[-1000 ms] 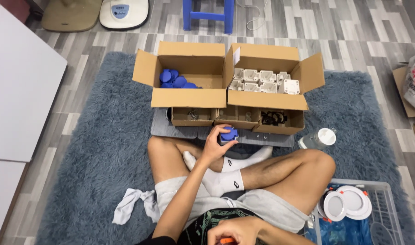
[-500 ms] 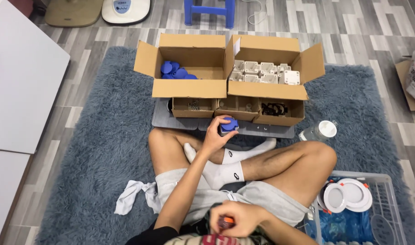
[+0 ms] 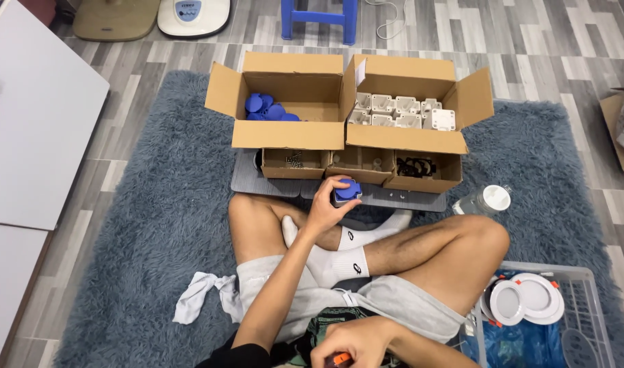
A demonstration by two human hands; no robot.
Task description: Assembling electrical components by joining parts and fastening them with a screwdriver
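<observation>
I see a blue-capped part (image 3: 346,191) held above the crossed legs, just in front of the row of small trays. My left hand (image 3: 329,208) is closed around it from below and behind, fingers (image 3: 340,181) curled over its top; the blue cap faces up and a grey body shows beneath.

My right hand (image 3: 356,342) sits low at the bottom edge of the view, closed on an orange-handled tool (image 3: 340,359). Only the orange end shows; the rest is hidden.

Just beyond the part, three small cardboard trays (image 3: 359,163) stand side by side on a grey board (image 3: 247,180). Behind them are two open boxes: the left box (image 3: 288,133) holds blue caps (image 3: 264,108), the right box (image 3: 407,140) holds white housings (image 3: 397,109).

A clear plastic bottle (image 3: 485,200) lies beside the right knee. A wire basket (image 3: 588,300) at lower right contains round white lamps (image 3: 526,298). Everything rests on a grey-blue shag rug (image 3: 148,204).
</observation>
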